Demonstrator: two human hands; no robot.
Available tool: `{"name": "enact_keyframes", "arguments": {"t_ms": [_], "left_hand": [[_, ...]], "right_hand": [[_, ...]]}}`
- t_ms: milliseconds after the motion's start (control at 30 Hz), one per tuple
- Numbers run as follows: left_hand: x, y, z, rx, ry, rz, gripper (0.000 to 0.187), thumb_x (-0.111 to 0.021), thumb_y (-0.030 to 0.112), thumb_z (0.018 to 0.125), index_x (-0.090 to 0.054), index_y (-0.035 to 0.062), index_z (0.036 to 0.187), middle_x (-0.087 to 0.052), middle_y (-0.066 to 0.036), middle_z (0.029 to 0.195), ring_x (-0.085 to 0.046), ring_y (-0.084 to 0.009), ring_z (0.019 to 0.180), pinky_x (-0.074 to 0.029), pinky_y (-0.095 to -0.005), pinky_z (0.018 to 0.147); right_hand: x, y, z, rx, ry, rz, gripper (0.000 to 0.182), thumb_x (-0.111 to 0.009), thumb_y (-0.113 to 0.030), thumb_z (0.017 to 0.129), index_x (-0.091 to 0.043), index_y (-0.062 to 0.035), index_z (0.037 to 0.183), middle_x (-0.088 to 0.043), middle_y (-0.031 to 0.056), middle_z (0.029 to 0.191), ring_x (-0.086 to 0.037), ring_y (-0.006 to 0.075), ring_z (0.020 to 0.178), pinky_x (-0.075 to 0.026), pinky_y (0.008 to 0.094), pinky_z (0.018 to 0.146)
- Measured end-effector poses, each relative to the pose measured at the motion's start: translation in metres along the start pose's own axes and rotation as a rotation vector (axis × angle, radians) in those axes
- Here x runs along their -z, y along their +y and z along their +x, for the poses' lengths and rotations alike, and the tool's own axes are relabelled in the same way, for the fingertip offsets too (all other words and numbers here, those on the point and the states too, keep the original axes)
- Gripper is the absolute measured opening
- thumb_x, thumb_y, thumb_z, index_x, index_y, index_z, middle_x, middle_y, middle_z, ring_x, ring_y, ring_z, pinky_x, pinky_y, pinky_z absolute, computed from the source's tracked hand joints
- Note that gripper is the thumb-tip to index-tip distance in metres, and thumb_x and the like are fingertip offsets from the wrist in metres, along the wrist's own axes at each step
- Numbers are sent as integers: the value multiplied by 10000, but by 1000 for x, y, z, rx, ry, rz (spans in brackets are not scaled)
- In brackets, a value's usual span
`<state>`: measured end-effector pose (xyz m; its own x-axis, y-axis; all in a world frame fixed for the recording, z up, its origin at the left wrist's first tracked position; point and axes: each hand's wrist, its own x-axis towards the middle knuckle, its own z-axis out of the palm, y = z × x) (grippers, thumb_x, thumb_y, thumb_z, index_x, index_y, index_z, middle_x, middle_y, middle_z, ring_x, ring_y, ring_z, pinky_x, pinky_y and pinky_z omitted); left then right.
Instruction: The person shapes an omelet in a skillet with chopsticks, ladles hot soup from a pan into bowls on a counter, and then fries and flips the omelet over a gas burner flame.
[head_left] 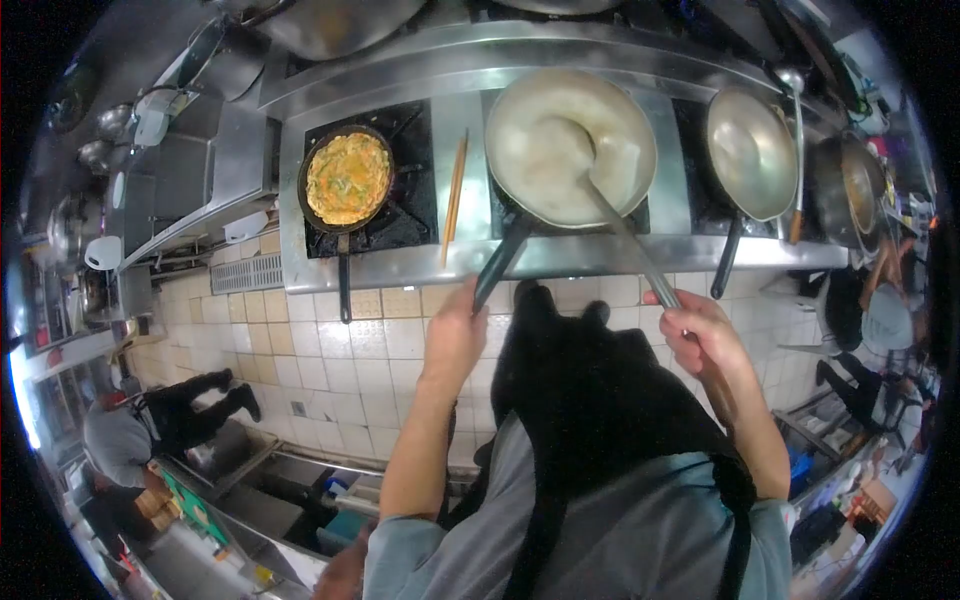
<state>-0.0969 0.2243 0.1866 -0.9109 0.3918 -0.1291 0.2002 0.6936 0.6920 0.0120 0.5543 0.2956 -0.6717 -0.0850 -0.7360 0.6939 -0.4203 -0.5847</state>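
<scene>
My left hand (457,335) is closed around the dark handle of a wide wok (512,112) on the middle burner. The wok's inside looks pale and hazy, and I cannot make out what is in it. My right hand (705,332) grips the long metal handle of a ladle (632,242), whose round bowl rests inside the wok. A pair of long chopsticks (456,190) lies on the steel stovetop left of the wok. Farther left, a small frying pan (344,242) holds a yellow omelette (347,180) with green and orange bits.
On the right burner sits another wok (745,150), a second ladle (797,150) beside it. A darker wok (850,190) stands beyond. Behind me are a counter with a green board (190,500), a person (125,440) at left and other people (885,310) at right.
</scene>
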Motion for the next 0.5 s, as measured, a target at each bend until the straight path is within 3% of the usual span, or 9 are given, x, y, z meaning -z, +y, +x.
{"name": "enact_keyframes", "arguments": {"t_ms": [133,233,433,500], "left_hand": [[8,6,3,24,-54,13,504,-663,22,824,-532,6,1310,-650,-240,1051,-644,-410,935,-533,-450,811],[5,1,3,-1,-52,34,549,-740,87,811,-543,-2,1316,-654,-250,1067,-667,-384,909,-557,-421,771],[4,2,-4,-30,21,-17,560,-766,94,800,-550,-8,1306,-649,-229,1131,-674,-347,922,-562,-389,768],[9,6,-5,21,-2,-68,524,-728,50,807,-550,-3,1297,-631,-219,1192,-650,-351,1008,-537,-402,855]], "right_hand": [[-2,-1,-7,-29,-6,-21,462,-614,-184,920,-487,25,1312,-457,-8,672,-396,64,422,-336,235,337],[1,1,-11,-33,-13,-20,467,-613,-172,914,-480,32,1313,-455,-7,663,-395,67,407,-342,235,336],[3,2,-24,-5,24,-66,459,-590,-109,890,-472,58,1301,-450,-1,634,-397,75,389,-341,241,326],[6,2,-28,1,48,-76,454,-574,-88,881,-470,68,1294,-442,-1,597,-393,77,381,-336,244,319]]}}
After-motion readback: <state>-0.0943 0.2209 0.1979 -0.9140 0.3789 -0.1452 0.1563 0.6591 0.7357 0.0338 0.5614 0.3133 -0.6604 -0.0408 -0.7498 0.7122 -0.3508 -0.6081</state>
